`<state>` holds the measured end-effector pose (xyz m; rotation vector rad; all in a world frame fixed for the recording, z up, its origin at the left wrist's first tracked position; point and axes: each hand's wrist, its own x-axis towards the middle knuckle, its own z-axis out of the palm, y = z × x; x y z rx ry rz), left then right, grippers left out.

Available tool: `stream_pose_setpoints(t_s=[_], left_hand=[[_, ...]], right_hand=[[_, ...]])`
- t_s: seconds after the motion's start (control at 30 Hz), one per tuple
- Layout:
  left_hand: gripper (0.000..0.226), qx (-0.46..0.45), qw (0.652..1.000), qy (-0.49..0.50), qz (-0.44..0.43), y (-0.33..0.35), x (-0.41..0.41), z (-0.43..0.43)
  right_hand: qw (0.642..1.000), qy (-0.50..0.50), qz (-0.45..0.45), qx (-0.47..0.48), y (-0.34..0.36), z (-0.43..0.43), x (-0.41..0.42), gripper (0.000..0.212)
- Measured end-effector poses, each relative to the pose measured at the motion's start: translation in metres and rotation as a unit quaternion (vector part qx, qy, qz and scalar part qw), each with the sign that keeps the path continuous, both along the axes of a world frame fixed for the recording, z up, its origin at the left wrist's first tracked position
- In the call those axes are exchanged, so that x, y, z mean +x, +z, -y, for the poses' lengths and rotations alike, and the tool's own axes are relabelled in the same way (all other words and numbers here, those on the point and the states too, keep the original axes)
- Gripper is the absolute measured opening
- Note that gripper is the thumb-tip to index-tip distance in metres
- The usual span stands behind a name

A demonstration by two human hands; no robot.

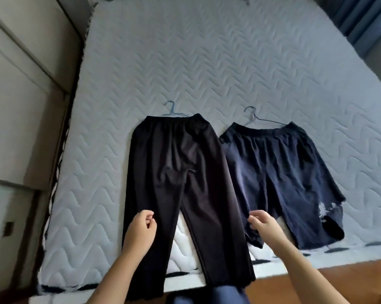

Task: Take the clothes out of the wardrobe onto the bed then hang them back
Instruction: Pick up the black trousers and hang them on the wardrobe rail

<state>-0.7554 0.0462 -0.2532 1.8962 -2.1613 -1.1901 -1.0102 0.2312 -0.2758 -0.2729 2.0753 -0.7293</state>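
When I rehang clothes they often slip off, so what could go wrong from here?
1. The left hand and right hand are down by the legs of the black trousers, far from their hanger hook; lifted from there, the waistband might slide off.
2. The navy shorts lie right against the trousers and could get dragged along.

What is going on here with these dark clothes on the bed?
A person faces the edge of the quilted white mattress. Long black trousers and dark navy shorts lie flat on it side by side, each on a thin wire hanger. The left hand, fingers curled, is over one trouser leg; whether it pinches cloth is unclear. The right hand, fingers relaxed, is between the garments.
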Motion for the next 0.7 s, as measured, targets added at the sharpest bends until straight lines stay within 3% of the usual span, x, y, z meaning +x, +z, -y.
stream_pose_setpoints(t_s=[0.13,0.33,0.7], left_hand=[[0.026,-0.011,0.999,0.043,0.031,-0.005,-0.011,0.047],[0.031,-0.035,0.997,0.053,0.048,-0.055,-0.048,0.145],[0.05,-0.065,0.989,0.049,0.125,-0.177,-0.099,0.292]], right_hand=[[0.996,0.083,-0.013,-0.003,-0.018,0.082,-0.043,0.007],[0.987,0.157,-0.03,-0.011,-0.045,0.197,-0.086,0.029],[0.981,0.135,-0.132,-0.037,-0.14,0.344,-0.161,0.043]])
